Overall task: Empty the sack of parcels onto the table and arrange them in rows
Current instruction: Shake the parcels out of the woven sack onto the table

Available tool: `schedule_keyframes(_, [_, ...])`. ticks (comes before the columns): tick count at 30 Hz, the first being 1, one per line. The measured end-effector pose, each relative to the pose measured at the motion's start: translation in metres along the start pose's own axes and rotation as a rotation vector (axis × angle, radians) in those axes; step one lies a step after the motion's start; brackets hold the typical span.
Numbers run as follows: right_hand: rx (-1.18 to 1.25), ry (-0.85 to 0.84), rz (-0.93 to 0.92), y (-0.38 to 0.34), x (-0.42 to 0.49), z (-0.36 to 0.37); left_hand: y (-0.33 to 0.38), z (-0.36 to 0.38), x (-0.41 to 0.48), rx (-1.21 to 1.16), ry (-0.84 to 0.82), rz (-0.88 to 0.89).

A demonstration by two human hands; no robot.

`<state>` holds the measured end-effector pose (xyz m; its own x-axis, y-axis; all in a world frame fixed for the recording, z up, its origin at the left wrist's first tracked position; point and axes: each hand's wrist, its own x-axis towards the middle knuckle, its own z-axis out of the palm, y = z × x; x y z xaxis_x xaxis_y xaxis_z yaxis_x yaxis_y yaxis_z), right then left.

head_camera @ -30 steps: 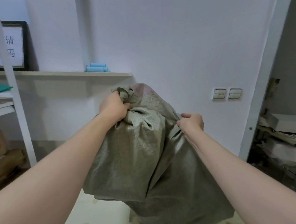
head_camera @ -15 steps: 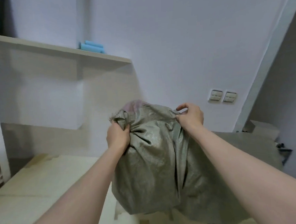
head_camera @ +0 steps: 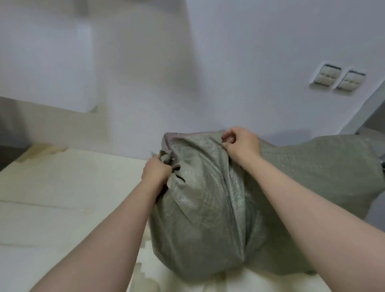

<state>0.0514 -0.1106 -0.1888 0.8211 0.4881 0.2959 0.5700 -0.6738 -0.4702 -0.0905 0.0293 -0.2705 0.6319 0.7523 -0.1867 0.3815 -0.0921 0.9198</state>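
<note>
The grey-green woven sack is rested on the pale table, bulging, its top bunched. A corner of the bunched cloth is gripped by the left hand with fingers fully closed. A fold at the top is pinched by the curled fingers of the right hand. Two wall switches are seen behind.

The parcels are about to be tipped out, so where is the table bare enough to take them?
The widest bare patch of the table lies left of the sack, from the left hand back to the wall. A smaller strip lies in front of the sack, between the forearms. The right side is crowded: a second sack sprawls there, beyond the right hand.
</note>
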Motion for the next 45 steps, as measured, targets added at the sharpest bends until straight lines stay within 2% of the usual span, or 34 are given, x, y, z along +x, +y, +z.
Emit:
schedule_keyframes(2, [0.015, 0.000, 0.002, 0.005, 0.003, 0.001, 0.026, 0.005, 0.001, -0.155, -0.109, -0.145])
schedule_keyframes(3, [0.024, 0.000, 0.005, 0.006, 0.003, 0.000, 0.038, 0.009, 0.002, -0.105, -0.139, -0.181])
schedule_keyframes(6, [0.056, -0.029, 0.004, 0.008, -0.002, -0.003, 0.050, 0.025, -0.005, 0.412, -0.177, -0.108])
schedule_keyframes(10, [0.192, -0.042, -0.004, 0.027, -0.018, -0.015, 0.043, 0.034, -0.003, 0.548, -0.143, -0.067])
schedule_keyframes(13, [-0.107, 0.035, 0.165, 0.057, -0.022, -0.038, 0.038, 0.035, 0.003, 0.536, -0.096, -0.062])
schedule_keyframes(15, [-0.240, -0.061, 0.310, 0.080, -0.024, -0.057, 0.035, 0.035, 0.009, 0.566, -0.057, -0.075])
schedule_keyframes(18, [-0.141, -0.291, 0.372, 0.109, -0.027, -0.061, 0.031, 0.040, 0.012, 0.625, -0.041, -0.107])
schedule_keyframes(21, [-0.084, -0.172, 0.504, 0.113, -0.033, -0.053, 0.030, 0.047, 0.014, 0.669, -0.040, -0.135])
schedule_keyframes(24, [-0.239, -0.119, 0.689, 0.115, -0.035, -0.051, 0.022, 0.044, 0.015, 0.608, -0.038, -0.150])
schedule_keyframes(26, [-0.181, -0.128, 0.730, 0.117, -0.035, -0.050, 0.016, 0.040, 0.015, 0.552, -0.025, -0.136])
schedule_keyframes(32, [0.017, 0.180, 0.803, 0.108, -0.046, -0.041, 0.005, 0.041, 0.003, 0.384, 0.013, -0.127])
schedule_keyframes(36, [0.430, 0.377, 0.715, 0.095, -0.041, -0.059, 0.010, 0.040, 0.001, 0.349, 0.032, -0.068])
schedule_keyframes(39, [0.701, 0.457, 0.634, 0.067, -0.032, -0.066, 0.014, 0.041, -0.011, 0.278, 0.066, -0.105])
schedule_keyframes(42, [0.780, 0.455, 0.509, 0.041, -0.024, -0.064, 0.002, 0.037, -0.022, 0.137, 0.101, -0.114])
schedule_keyframes(45, [0.725, 0.414, 0.311, 0.008, -0.012, -0.076, -0.001, 0.037, -0.034, -0.051, 0.158, -0.070])
